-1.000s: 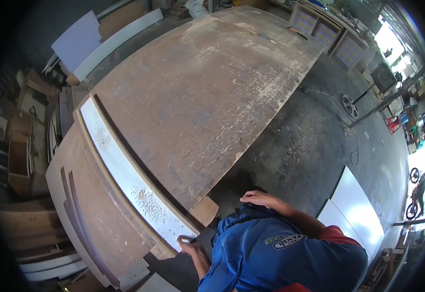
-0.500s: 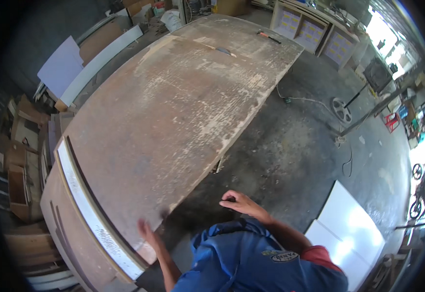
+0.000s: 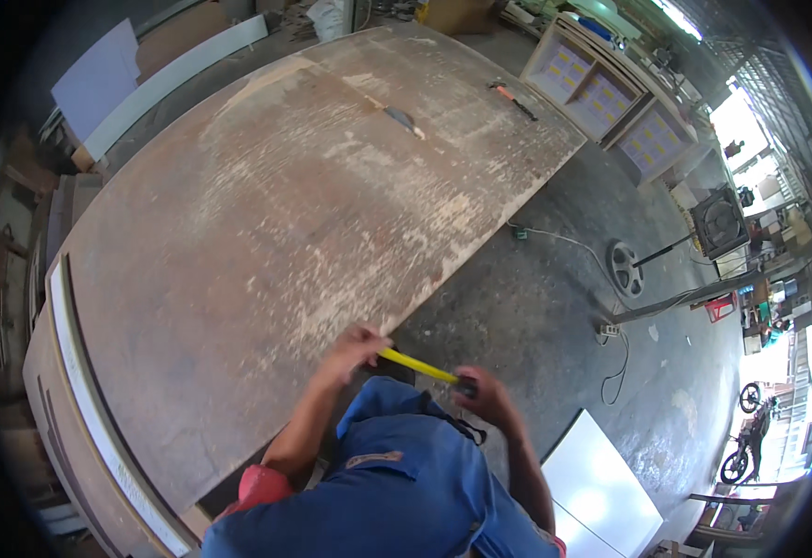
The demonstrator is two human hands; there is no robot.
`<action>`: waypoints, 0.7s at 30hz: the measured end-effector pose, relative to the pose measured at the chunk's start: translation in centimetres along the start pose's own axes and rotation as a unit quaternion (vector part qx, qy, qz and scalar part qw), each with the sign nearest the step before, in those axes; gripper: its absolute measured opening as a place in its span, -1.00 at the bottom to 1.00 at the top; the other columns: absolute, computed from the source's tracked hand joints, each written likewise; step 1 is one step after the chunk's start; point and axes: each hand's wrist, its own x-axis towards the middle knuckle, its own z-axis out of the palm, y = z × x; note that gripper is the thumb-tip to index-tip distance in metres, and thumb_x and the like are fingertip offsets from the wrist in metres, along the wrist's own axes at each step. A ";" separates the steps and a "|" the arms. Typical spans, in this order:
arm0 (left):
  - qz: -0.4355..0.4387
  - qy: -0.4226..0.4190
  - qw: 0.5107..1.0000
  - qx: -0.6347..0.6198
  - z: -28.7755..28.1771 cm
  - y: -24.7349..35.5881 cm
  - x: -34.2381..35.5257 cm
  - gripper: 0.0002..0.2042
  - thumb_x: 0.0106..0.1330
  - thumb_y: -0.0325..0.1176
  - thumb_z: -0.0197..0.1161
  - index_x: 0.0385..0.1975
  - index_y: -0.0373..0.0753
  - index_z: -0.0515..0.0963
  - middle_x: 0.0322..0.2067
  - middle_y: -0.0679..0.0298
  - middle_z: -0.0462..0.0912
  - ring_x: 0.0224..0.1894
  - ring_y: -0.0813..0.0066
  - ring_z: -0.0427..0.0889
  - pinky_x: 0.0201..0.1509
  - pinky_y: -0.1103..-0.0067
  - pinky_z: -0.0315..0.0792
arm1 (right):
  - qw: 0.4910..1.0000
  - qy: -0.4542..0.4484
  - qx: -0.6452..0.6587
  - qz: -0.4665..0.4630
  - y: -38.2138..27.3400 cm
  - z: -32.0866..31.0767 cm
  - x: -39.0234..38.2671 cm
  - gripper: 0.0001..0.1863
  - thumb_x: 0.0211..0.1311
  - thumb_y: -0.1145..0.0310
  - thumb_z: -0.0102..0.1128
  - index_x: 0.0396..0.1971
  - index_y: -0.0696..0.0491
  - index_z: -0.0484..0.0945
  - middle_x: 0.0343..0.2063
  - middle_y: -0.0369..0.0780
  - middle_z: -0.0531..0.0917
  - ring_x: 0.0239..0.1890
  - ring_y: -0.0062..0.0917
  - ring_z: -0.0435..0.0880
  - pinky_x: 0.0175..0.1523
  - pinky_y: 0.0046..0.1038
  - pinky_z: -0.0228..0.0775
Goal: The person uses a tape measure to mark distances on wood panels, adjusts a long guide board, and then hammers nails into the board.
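A yellow tape measure blade (image 3: 417,364) stretches between my two hands, in front of my blue clothing and past the near edge of the big worn wooden table (image 3: 239,307). My right hand (image 3: 488,398) is closed around the dark tape measure case (image 3: 466,386). My left hand (image 3: 358,350) pinches the free end of the blade by the table's edge. On the table's left end lies a long white strip with wood-coloured edges (image 3: 99,400).
Toward the table's far side lie a dark-bladed tool (image 3: 399,117) and an orange-and-black tool (image 3: 515,100). White panels (image 3: 601,484) are on the floor at right. A fan (image 3: 720,223) and a power cord (image 3: 625,367) stand farther right, beyond them a motorcycle (image 3: 748,435).
The yellow blade now shows pulled out between my hands. My left hand has moved up and right from the table's near corner, and the view has shifted.
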 end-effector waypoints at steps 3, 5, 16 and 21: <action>0.190 0.183 0.964 0.032 -11.3 6.1 7.6 -0.90 0.24 -0.50 0.22 -0.29 -0.17 0.49 -0.41 0.33 0.56 -0.36 0.53 0.56 -0.33 0.58 0.45 | 0.981 0.084 -0.154 0.088 6.2 -10.8 -1.5 -0.53 -0.12 0.51 0.37 -0.07 0.09 0.57 -0.15 -0.09 0.65 -0.08 -0.18 0.66 0.02 -0.32 0.52; 0.186 0.352 0.912 -0.095 -19.9 9.9 10.3 -0.93 0.25 -0.51 0.15 -0.34 -0.15 0.50 -0.47 0.41 0.50 -0.43 0.60 0.50 -0.41 0.62 0.37 | 0.959 0.134 -0.221 0.117 11.0 -18.2 -3.6 -0.63 -0.03 0.61 0.20 -0.14 0.09 0.61 -0.19 -0.09 0.64 -0.08 -0.15 0.61 0.04 -0.24 0.45; 0.294 0.412 0.807 -0.302 -19.2 9.7 23.6 -0.82 0.33 -0.31 0.02 -0.29 -0.29 0.47 -0.39 0.17 0.57 -0.31 0.36 0.55 -0.19 0.48 0.47 | 0.958 0.080 -0.272 0.046 12.2 -30.7 18.8 -0.68 -0.10 0.55 0.26 -0.24 -0.01 0.66 -0.22 -0.19 0.63 -0.07 -0.21 0.57 0.06 -0.27 0.41; 0.194 0.393 0.818 -0.374 3.5 9.0 31.7 -0.85 0.44 -0.35 0.07 -0.25 -0.28 0.52 -0.44 0.31 0.59 -0.48 0.60 0.48 -0.28 0.58 0.48 | 0.964 -0.078 -0.244 -0.074 10.8 -28.5 39.2 -0.64 -0.04 0.43 0.32 -0.15 0.07 0.63 -0.27 -0.15 0.65 -0.11 -0.21 0.60 0.04 -0.28 0.43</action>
